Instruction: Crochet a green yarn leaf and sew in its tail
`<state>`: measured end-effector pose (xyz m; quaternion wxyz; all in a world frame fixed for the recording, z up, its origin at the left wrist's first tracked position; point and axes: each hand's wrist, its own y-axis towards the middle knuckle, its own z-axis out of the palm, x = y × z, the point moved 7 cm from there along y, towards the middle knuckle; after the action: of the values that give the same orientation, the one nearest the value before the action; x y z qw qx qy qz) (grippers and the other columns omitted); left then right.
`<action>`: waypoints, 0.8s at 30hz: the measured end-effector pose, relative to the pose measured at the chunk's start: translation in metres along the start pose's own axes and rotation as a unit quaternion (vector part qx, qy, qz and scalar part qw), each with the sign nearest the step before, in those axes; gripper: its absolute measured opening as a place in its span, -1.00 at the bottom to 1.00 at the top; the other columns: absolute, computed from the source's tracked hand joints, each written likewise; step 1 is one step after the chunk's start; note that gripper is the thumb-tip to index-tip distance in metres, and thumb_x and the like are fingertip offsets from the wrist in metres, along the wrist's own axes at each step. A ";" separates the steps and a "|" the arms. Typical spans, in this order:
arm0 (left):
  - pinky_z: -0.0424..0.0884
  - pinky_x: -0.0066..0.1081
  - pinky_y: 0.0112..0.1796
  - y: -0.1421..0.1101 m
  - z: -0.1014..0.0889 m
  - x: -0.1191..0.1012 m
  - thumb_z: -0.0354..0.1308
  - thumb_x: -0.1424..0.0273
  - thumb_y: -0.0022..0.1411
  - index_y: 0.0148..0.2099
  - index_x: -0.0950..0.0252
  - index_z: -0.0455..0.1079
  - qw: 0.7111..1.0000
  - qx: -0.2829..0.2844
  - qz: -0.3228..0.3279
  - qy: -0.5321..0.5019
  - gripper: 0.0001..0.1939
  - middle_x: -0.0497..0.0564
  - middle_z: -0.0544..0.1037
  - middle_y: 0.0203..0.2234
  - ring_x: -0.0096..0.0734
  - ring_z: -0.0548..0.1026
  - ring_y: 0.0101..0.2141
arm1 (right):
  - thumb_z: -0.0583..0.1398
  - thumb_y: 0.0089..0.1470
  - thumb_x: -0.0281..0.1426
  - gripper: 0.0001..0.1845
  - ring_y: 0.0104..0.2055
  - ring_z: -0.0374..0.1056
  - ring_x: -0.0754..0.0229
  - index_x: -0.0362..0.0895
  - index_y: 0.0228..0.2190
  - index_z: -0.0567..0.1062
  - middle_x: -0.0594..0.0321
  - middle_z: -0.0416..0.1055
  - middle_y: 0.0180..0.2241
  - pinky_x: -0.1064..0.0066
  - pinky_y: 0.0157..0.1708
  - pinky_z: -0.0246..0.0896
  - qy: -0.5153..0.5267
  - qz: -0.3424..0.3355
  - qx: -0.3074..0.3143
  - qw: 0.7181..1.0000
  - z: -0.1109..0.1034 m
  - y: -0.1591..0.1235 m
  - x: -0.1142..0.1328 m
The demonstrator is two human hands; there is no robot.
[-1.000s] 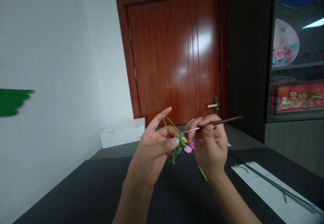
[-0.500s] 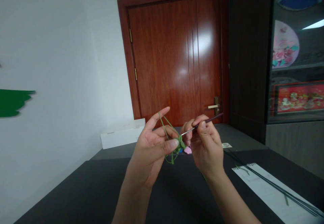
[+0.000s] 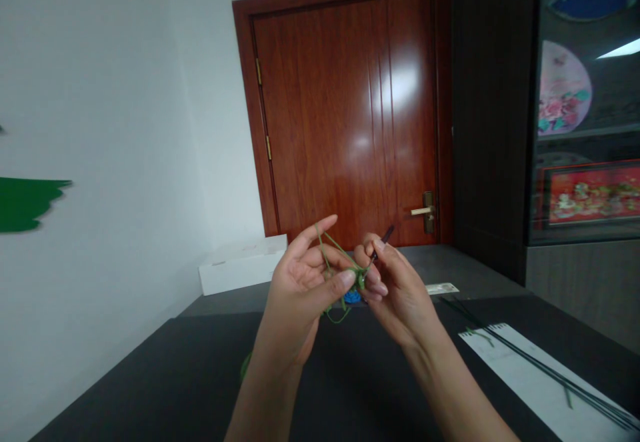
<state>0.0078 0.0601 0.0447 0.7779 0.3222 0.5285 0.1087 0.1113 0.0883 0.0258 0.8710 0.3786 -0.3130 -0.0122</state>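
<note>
A small green crochet piece (image 3: 360, 279) is pinched between the thumb and fingers of my left hand (image 3: 305, 289). Green yarn (image 3: 324, 249) loops over the raised left index finger and runs down to the piece, with a loose strand hanging below. My right hand (image 3: 395, 282) grips a crochet hook (image 3: 383, 244) by its dark handle, its metal tip at the green stitches. Fingers partly hide the tip and the stitches. Just behind the piece, a blue item (image 3: 353, 296) shows on the table. Part of a green ball, perhaps yarn (image 3: 245, 367), peeks out beside my left forearm.
On the dark table (image 3: 200, 375), a white box (image 3: 243, 265) lies against the wall at the back left. At right, dark green stems (image 3: 545, 364) cross a white sheet of paper (image 3: 520, 379) with green scraps on it. A small pale card (image 3: 443, 289) lies behind my right wrist.
My right hand has moved left and turned, so the hook now points more steeply and sits closer to the green piece. My left hand keeps its hold, the yarn still over its index finger.
</note>
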 end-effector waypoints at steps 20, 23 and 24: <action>0.44 -0.46 -0.25 -0.006 0.010 0.011 0.35 0.68 0.08 0.42 0.34 0.09 0.981 0.020 -0.114 -0.153 -0.09 0.02 0.57 -0.36 -0.43 0.52 -0.35 | 0.17 0.30 -0.31 -0.91 -0.48 0.28 0.22 -0.01 -0.29 0.41 0.34 0.33 -0.49 0.35 -0.46 0.19 -0.238 -0.362 -0.080 0.898 0.000 -0.020 0.039; 0.42 -0.49 -0.32 -0.006 0.008 0.004 0.33 0.68 0.11 0.42 0.36 0.09 0.988 0.026 -0.088 -0.126 -0.12 0.01 0.55 -0.40 -0.43 0.51 -0.38 | 0.16 0.30 -0.27 -0.82 -0.56 0.12 0.29 -0.04 -0.36 0.36 0.40 0.24 -0.55 0.43 -0.53 0.09 -0.128 -0.257 -0.065 0.956 -0.004 -0.009 0.032; 0.43 -0.48 -0.33 -0.005 0.007 0.003 0.34 0.67 0.11 0.41 0.37 0.10 0.989 0.027 -0.082 -0.116 -0.13 0.01 0.55 -0.40 -0.42 0.51 -0.38 | 0.17 0.29 -0.26 -0.79 -0.59 0.07 0.31 -0.05 -0.39 0.35 0.41 0.20 -0.57 0.45 -0.56 0.05 -0.103 -0.215 -0.059 0.969 -0.005 -0.005 0.029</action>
<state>0.0148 0.0546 0.0408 0.8313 0.3092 0.4618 -0.0078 0.1386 0.0800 0.0353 0.8317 0.3819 -0.3112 -0.2562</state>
